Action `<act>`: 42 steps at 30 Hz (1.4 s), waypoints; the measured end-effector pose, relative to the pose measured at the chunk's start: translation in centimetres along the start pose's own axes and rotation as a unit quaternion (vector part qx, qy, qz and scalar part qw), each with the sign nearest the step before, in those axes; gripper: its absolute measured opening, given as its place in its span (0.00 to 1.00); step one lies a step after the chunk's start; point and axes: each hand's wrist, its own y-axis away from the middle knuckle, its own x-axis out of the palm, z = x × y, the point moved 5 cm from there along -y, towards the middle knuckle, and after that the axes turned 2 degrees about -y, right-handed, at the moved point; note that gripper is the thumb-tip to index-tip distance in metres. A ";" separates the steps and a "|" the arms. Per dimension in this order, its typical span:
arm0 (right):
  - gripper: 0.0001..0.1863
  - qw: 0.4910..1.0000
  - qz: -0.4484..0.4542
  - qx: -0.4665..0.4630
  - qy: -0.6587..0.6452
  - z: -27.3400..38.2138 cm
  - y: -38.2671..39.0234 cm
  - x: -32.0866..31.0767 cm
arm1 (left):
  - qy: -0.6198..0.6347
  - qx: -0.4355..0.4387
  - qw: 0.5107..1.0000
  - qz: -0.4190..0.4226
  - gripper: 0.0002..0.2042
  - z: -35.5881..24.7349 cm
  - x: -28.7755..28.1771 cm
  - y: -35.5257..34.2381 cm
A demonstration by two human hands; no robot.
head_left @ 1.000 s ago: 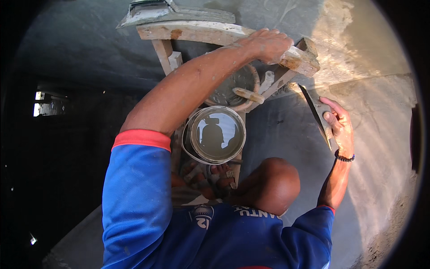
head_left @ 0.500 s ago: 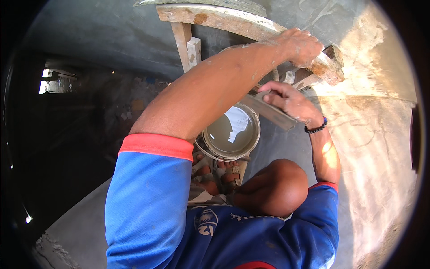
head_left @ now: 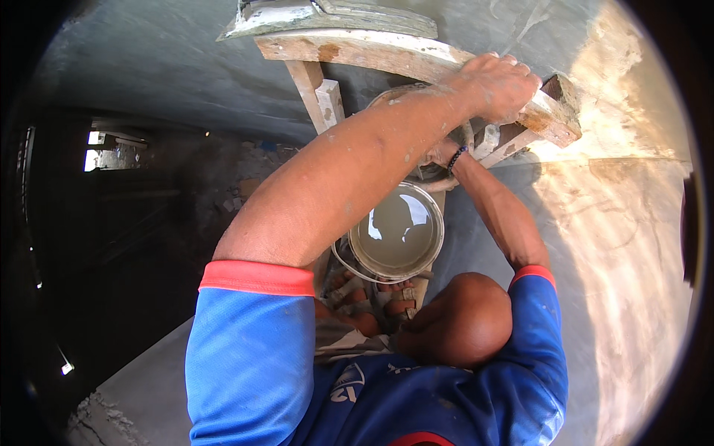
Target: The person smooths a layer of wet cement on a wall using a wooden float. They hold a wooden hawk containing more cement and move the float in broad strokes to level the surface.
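My left arm reaches across to the upper right, where my left hand (head_left: 502, 85) is closed over the far edge of a curved-looking wooden beam (head_left: 357, 48). The beam is spotted with grey plaster or cement. Beneath that forearm my right hand (head_left: 444, 152), with a dark bead bracelet at its wrist, reaches into or over a second bucket (head_left: 435, 184) that is mostly covered by the left arm. The right fingers and anything in them are hidden. Nearer to me stands a bucket of cloudy water (head_left: 398, 230), its surface reflecting light.
A weathered board (head_left: 335, 21) lies beyond the beam, against a grey wall (head_left: 171, 67). Wooden legs (head_left: 306, 93) brace the beam. My bent knee (head_left: 472, 316) and sandalled feet (head_left: 401, 301) are close to the water bucket. Left of me is dark; sunlight falls at right.
My right hand has moved left and away from me, under the left forearm; the flat grey tool it held is now out of sight. My left hand stays on the beam.
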 end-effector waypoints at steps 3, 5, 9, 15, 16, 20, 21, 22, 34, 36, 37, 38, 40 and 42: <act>0.28 0.967 -0.061 -0.227 0.096 -3.0 -4.4 -2.2 | 0.018 0.026 0.999 -0.014 0.20 -1.8 -0.2 -1.0; 0.27 0.967 0.012 -0.209 0.144 -3.2 -4.5 -1.5 | 0.011 0.021 1.000 -0.018 0.20 -1.2 -0.1 -0.7; 0.25 0.987 0.092 -0.088 0.097 -4.5 -4.5 -1.2 | -0.001 0.017 1.000 -0.017 0.20 0.1 -0.3 -0.2; 0.18 0.921 0.209 -0.075 -0.321 -8.8 -1.9 -6.5 | 0.000 0.052 0.999 0.003 0.21 -2.2 -0.7 -1.8; 0.19 0.916 0.194 -0.110 -0.335 -8.3 0.9 -7.2 | 0.002 0.055 0.998 -0.009 0.21 -2.2 -0.7 -1.7; 0.26 0.865 0.167 -0.169 -0.441 -11.8 8.6 -10.0 | 0.042 0.034 0.998 0.029 0.24 -1.1 -0.2 -0.8; 0.28 0.842 0.156 -0.220 -0.467 -11.1 11.8 -11.1 | 0.048 0.013 0.998 0.039 0.24 -0.1 0.4 -0.5; 0.30 0.845 0.079 -0.288 -0.442 -11.7 15.1 -13.1 | 0.032 0.004 0.999 0.033 0.24 -0.6 -0.2 -0.1; 0.28 0.523 -0.670 -0.527 -0.005 6.1 38.1 -34.4 | -0.033 0.032 0.998 0.030 0.25 -2.0 -1.2 -1.3; 0.28 0.437 -0.719 -0.537 0.059 8.9 37.8 -36.6 | -0.037 0.033 0.998 0.025 0.25 -2.2 -1.3 -1.2; 0.29 0.435 -0.735 -0.514 0.076 10.0 37.7 -37.5 | -0.032 0.030 0.999 0.031 0.25 -2.6 -1.3 -1.3; 0.29 0.433 -0.750 -0.491 0.094 10.8 37.5 -37.7 | -0.026 0.026 0.999 0.038 0.25 -2.8 -1.4 -1.3; 0.30 0.464 -0.730 -0.493 0.094 11.6 35.0 -35.8 | -0.030 0.032 0.999 0.029 0.25 -2.2 -1.4 -1.3; 0.31 0.545 -0.677 -0.475 0.136 10.1 30.5 -32.6 | -0.023 0.037 0.999 0.025 0.25 -2.1 -1.0 -0.9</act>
